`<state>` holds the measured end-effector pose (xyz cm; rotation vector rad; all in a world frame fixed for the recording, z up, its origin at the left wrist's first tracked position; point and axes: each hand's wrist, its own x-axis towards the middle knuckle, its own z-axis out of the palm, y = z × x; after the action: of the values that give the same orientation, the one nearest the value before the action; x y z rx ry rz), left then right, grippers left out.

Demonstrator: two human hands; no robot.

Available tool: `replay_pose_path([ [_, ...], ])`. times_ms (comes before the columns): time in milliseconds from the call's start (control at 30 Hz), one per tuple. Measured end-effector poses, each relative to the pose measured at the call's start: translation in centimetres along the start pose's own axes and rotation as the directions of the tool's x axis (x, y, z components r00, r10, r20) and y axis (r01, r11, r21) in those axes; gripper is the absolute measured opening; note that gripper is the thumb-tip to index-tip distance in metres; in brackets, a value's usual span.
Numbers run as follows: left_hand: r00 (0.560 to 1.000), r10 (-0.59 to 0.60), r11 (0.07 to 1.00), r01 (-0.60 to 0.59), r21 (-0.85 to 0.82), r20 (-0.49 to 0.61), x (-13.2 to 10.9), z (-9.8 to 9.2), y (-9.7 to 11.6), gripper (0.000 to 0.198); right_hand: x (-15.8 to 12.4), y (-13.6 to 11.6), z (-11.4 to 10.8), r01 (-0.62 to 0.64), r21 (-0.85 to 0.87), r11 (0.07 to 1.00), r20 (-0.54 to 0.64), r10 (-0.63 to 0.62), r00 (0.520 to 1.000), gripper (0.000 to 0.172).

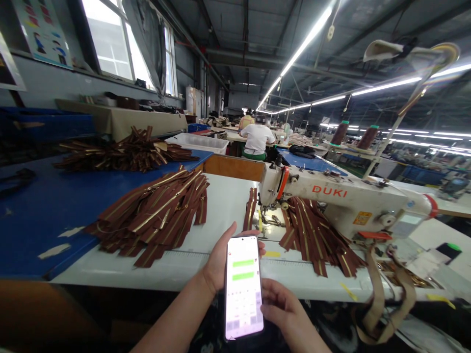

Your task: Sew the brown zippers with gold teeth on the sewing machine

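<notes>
A lit smartphone [243, 289] stands upright before me, its screen showing a chat with green message bubbles and a keyboard. My left hand [216, 262] is wrapped round it from the left and behind, with fingertips showing past its right edge. At the lower right edge, my right hand [281, 305] grips the phone, thumb by the screen and fingers curled partly behind. Beyond the phone is a white sewing machine [338, 196]. Brown zippers with gold teeth [154, 215] lie heaped to the left, and another zipper bundle [311, 235] sits under the machine arm. One zipper [250, 208] lies beside the needle.
A blue table [25, 211] on the left carries a further zipper pile [125, 153]. Behind it are a white plastic bin [200, 143] and a seated person in a white top [256, 139]. Tan straps [377, 294] hang off the front right edge. Thread cones [340, 133] stand behind the machine.
</notes>
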<state>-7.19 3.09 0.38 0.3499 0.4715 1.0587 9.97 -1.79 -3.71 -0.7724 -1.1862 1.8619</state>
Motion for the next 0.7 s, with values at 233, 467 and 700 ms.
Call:
replay_pose_path([
  [233, 1.0, 0.001, 1.0, -0.001, 0.007, 0.008, 0.0, 0.2, 0.0, 0.049, 0.4, 1.1, 0.0, 0.028, 0.013, 1.0, -0.02, -0.028, 0.999, 0.036],
  [467, 1.0, 0.009, 1.0, -0.009, 0.01, 0.028, -0.1, 0.3, 0.0, 0.048, 0.2, 1.0, 0.2, 0.012, 0.025, 1.0, 0.015, -0.013, 1.0, 0.029],
  [700, 0.999, 0.019, 1.0, -0.019, 0.018, 0.036, -0.2, 0.5, -0.2, 0.049, 0.6, 2.2, 2.0, 0.056, 0.014, 0.998, -0.044, -0.055, 0.998, 0.047],
])
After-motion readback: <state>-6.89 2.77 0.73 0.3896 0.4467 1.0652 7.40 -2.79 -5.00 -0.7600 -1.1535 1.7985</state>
